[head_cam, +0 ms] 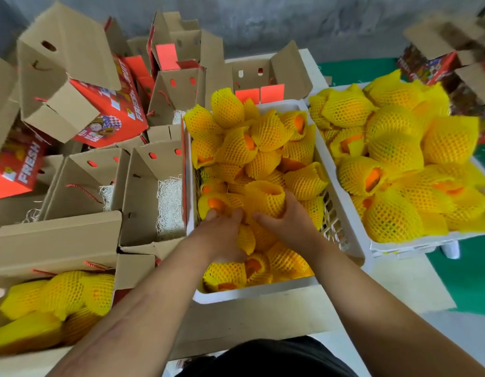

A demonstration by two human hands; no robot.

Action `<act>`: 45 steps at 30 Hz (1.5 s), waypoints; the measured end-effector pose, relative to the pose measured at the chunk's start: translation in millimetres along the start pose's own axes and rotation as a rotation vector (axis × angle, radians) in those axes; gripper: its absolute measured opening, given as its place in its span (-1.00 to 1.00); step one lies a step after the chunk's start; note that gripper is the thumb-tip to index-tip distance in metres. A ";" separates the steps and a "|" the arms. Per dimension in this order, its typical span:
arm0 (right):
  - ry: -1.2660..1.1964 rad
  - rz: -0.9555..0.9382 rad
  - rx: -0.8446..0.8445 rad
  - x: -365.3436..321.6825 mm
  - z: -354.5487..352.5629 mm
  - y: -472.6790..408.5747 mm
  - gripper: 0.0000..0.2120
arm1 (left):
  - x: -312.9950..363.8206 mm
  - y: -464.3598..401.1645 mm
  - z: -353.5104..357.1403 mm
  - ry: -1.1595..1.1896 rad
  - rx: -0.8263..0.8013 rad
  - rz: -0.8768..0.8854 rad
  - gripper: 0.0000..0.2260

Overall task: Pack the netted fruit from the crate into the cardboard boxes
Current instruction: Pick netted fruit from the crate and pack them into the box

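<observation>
A white plastic crate (252, 291) in front of me is heaped with orange fruit in yellow foam netting. Both hands are down in its near half. My right hand (286, 217) grips one netted fruit (265, 198) from the right side. My left hand (222, 235) is curled round another netted fruit (218, 204) lying at the crate's left wall. Open cardboard boxes (151, 191) with white shredded paper at the bottom stand just left of the crate. A box at the lower left (56, 297) holds several netted fruit.
A second white crate (415, 243), piled with netted fruit, stands to the right. Red printed boxes (108, 112) and more open cardboard boxes crowd the far left and back. A green floor (469, 276) shows at the right, a grey wall behind.
</observation>
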State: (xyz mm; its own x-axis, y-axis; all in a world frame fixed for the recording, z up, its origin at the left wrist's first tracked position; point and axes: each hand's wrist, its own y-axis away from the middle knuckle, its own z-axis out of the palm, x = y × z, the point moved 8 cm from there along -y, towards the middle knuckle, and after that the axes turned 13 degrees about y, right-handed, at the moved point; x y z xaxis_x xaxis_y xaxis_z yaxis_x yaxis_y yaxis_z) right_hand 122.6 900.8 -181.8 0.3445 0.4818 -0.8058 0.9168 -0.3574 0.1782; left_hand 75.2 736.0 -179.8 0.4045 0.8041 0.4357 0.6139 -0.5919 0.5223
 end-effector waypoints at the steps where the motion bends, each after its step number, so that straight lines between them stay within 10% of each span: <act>1: -0.108 0.068 -0.024 4.9 -0.1 2.3 -0.33 | 0.4 0.3 -1.1 0.017 0.017 0.000 -0.37; 7: -0.473 0.374 -0.088 15.9 -6.2 23.8 -0.35 | 1.1 23.9 -19.6 0.736 0.289 0.065 -0.41; 13: -0.752 0.134 -0.130 -33.5 0.7 43.9 -0.39 | 13.6 76.9 -27.0 1.304 0.380 0.126 -0.84; 22: -0.644 -0.139 -0.049 -155.4 56.7 94.0 -0.29 | -78.1 150.5 -47.2 1.797 0.414 0.249 -0.14; 27: -0.566 -0.175 -0.087 -210.6 154.4 112.7 -0.28 | -150.3 194.8 -55.8 2.066 0.268 0.401 -0.28; 34: -0.470 -0.068 -0.093 -230.1 279.0 126.4 -0.25 | -284.4 226.8 -52.9 1.901 0.341 0.194 -0.34; 39: -0.237 -0.057 0.102 -218.5 298.3 128.2 -0.28 | -358.8 244.1 -71.1 1.279 0.443 -0.043 -0.26; 45: 0.024 -0.129 0.049 -210.0 306.6 119.6 -0.25 | -343.9 214.4 -50.0 0.636 -0.049 0.157 -0.38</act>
State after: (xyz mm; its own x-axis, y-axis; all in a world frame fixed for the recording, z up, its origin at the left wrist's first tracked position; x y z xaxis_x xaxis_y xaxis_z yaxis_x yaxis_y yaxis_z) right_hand 98.0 511.6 -164.4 0.2298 0.5446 -0.8066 0.9430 -0.3295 0.0463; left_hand 33.8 329.8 -181.0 -0.0023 0.5266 0.8501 0.5427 -0.7134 0.4434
